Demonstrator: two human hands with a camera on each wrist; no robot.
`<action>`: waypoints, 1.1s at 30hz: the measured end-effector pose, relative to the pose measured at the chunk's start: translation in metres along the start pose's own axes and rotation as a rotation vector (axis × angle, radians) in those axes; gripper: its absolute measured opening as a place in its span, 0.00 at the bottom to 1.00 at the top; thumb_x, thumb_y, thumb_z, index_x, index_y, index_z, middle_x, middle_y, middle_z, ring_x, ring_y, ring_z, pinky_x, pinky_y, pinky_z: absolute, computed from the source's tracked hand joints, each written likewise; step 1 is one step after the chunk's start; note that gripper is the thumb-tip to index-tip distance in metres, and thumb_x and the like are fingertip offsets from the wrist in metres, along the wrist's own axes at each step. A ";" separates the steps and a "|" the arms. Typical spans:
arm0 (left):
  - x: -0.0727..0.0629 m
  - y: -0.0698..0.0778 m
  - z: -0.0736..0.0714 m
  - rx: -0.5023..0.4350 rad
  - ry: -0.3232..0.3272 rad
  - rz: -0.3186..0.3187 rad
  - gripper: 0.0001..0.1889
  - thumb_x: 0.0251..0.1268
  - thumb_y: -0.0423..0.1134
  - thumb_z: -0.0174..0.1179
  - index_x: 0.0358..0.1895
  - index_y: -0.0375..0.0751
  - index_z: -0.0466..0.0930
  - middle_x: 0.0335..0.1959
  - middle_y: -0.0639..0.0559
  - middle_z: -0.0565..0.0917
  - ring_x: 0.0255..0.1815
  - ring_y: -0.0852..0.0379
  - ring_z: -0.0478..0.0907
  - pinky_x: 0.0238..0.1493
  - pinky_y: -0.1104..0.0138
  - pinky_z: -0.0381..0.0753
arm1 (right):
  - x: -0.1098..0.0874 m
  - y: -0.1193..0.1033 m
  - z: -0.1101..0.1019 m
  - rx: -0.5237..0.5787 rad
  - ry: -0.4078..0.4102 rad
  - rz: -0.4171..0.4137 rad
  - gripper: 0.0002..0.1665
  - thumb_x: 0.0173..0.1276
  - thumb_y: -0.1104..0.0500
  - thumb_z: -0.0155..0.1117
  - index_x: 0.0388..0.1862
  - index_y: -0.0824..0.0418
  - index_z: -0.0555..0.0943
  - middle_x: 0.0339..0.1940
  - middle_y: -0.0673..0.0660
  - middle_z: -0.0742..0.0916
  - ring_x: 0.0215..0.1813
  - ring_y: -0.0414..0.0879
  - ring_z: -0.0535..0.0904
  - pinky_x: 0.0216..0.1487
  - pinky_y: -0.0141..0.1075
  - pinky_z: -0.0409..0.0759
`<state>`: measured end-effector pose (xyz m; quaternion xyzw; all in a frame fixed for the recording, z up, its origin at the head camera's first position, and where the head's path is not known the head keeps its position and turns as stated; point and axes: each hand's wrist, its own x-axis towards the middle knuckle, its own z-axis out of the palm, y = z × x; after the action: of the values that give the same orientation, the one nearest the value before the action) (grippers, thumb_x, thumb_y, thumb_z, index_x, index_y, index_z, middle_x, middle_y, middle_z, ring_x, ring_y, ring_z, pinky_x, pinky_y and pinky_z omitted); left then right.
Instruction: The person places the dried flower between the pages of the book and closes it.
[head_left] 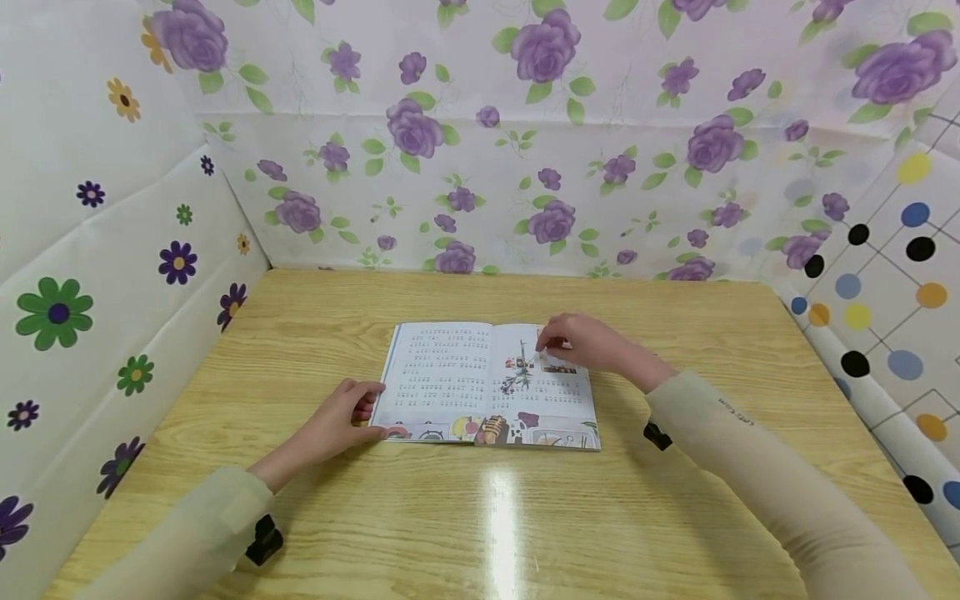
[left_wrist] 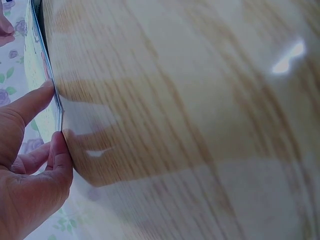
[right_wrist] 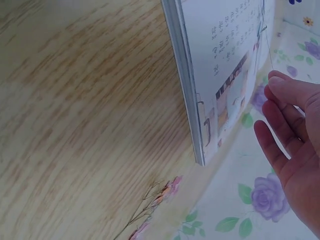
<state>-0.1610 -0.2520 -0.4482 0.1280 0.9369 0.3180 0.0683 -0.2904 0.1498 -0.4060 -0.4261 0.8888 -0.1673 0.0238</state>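
Observation:
A book lies open on the table, with text on its left page and pictures on the right. My left hand rests at its left edge, thumb by the near corner and index fingertip farther up, as the left wrist view also shows at the book's edge. Over the right page, my right hand pinches a thin stem between thumb and index finger, its other fingers loosely bent. A leafy sprig lies on that page below the fingertips.
The wooden table carries the book near its middle. Past the book's right edge lies a dried flower sprig with pink blossoms. A rose-patterned sheet stands along the back, with patterned sheets on both sides.

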 end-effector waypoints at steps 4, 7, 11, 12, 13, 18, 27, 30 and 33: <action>-0.001 0.001 0.000 -0.004 0.000 -0.002 0.35 0.57 0.39 0.72 0.66 0.28 0.70 0.47 0.42 0.73 0.43 0.55 0.68 0.42 0.72 0.72 | -0.001 0.001 0.002 -0.015 -0.008 0.010 0.08 0.66 0.66 0.66 0.43 0.59 0.87 0.41 0.54 0.88 0.42 0.45 0.82 0.46 0.38 0.82; -0.001 0.002 0.000 -0.004 0.006 0.001 0.35 0.56 0.38 0.73 0.65 0.29 0.70 0.46 0.43 0.72 0.43 0.55 0.68 0.41 0.72 0.72 | -0.002 0.002 0.002 -0.016 -0.009 0.013 0.08 0.67 0.66 0.66 0.43 0.59 0.87 0.41 0.54 0.88 0.43 0.44 0.82 0.46 0.38 0.82; -0.001 0.001 0.000 0.005 0.008 0.012 0.35 0.56 0.38 0.72 0.65 0.28 0.70 0.45 0.43 0.72 0.42 0.55 0.67 0.40 0.72 0.72 | -0.002 0.003 0.004 -0.020 -0.010 0.012 0.08 0.67 0.66 0.66 0.42 0.58 0.88 0.41 0.53 0.88 0.42 0.45 0.82 0.44 0.38 0.81; -0.001 0.002 0.000 0.005 0.007 0.005 0.35 0.56 0.38 0.73 0.65 0.29 0.70 0.45 0.43 0.72 0.42 0.55 0.67 0.41 0.72 0.72 | -0.003 0.004 0.004 -0.021 -0.010 0.012 0.08 0.67 0.66 0.66 0.42 0.58 0.88 0.41 0.53 0.88 0.42 0.45 0.82 0.44 0.38 0.81; -0.001 0.002 0.000 0.007 0.005 0.003 0.35 0.56 0.39 0.73 0.65 0.29 0.70 0.45 0.43 0.72 0.42 0.55 0.67 0.41 0.72 0.72 | -0.002 0.004 0.004 -0.019 -0.010 0.012 0.08 0.67 0.66 0.66 0.42 0.58 0.88 0.40 0.53 0.88 0.42 0.45 0.82 0.44 0.38 0.81; 0.000 0.001 -0.001 0.008 -0.003 -0.017 0.35 0.57 0.40 0.72 0.66 0.30 0.70 0.46 0.42 0.73 0.43 0.55 0.68 0.43 0.70 0.73 | -0.002 0.004 0.006 -0.009 -0.017 0.015 0.08 0.67 0.65 0.66 0.43 0.57 0.88 0.41 0.53 0.88 0.44 0.45 0.83 0.46 0.39 0.82; -0.001 0.001 -0.002 0.008 -0.004 -0.026 0.35 0.57 0.39 0.72 0.66 0.29 0.70 0.46 0.42 0.73 0.43 0.55 0.68 0.43 0.70 0.73 | 0.000 0.008 0.008 -0.012 -0.030 0.017 0.07 0.67 0.65 0.66 0.42 0.57 0.88 0.41 0.54 0.89 0.44 0.46 0.84 0.47 0.39 0.83; -0.001 0.001 -0.002 0.005 -0.004 -0.022 0.35 0.57 0.39 0.72 0.66 0.29 0.70 0.46 0.42 0.73 0.43 0.55 0.68 0.42 0.70 0.73 | -0.001 0.008 0.008 -0.009 -0.031 0.017 0.07 0.67 0.65 0.67 0.41 0.58 0.88 0.41 0.54 0.89 0.45 0.47 0.84 0.47 0.39 0.83; 0.000 0.001 -0.001 0.005 -0.004 -0.019 0.35 0.57 0.39 0.72 0.66 0.29 0.70 0.46 0.42 0.73 0.43 0.55 0.69 0.42 0.71 0.73 | 0.000 0.009 0.009 0.008 -0.032 0.015 0.07 0.66 0.66 0.67 0.41 0.59 0.88 0.40 0.55 0.89 0.44 0.46 0.84 0.46 0.39 0.83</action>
<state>-0.1609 -0.2519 -0.4465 0.1198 0.9388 0.3147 0.0730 -0.2953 0.1525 -0.4173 -0.4221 0.8907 -0.1639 0.0408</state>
